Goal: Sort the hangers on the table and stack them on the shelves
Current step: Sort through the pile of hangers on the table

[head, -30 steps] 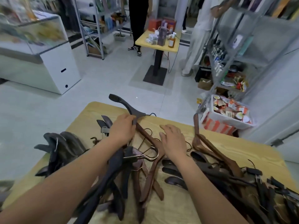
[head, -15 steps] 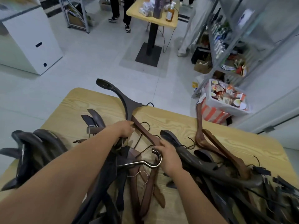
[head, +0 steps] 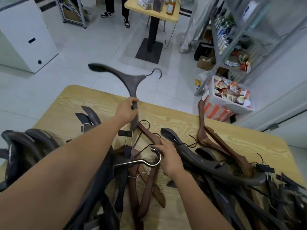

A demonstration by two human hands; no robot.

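Several dark and brown wooden hangers lie heaped on a light wooden table [head: 182, 120]. My left hand [head: 127, 110] grips one arm of a dark grey hanger [head: 131, 78], which stands up over the table's far edge with its hook pointing right. My right hand [head: 169, 156] rests on the pile in the middle, fingers on a brown hanger [head: 147, 131] beside a large silver hook [head: 149, 161]. Two reddish-brown hangers [head: 214, 138] lie to the right. A stack of dark hangers [head: 25, 146] sits at the left edge.
A metal shelf rack [head: 232, 39] with goods stands at the right, a white bin of packets [head: 229, 95] at its foot. Beyond the table stand a small yellow pedestal table [head: 152, 7], a white cabinet [head: 25, 39], and two people's legs.
My left hand has lifted the dark grey hanger up and away from the pile. My right hand slid back onto the brown hanger near the silver hook. The camera tilted downward.
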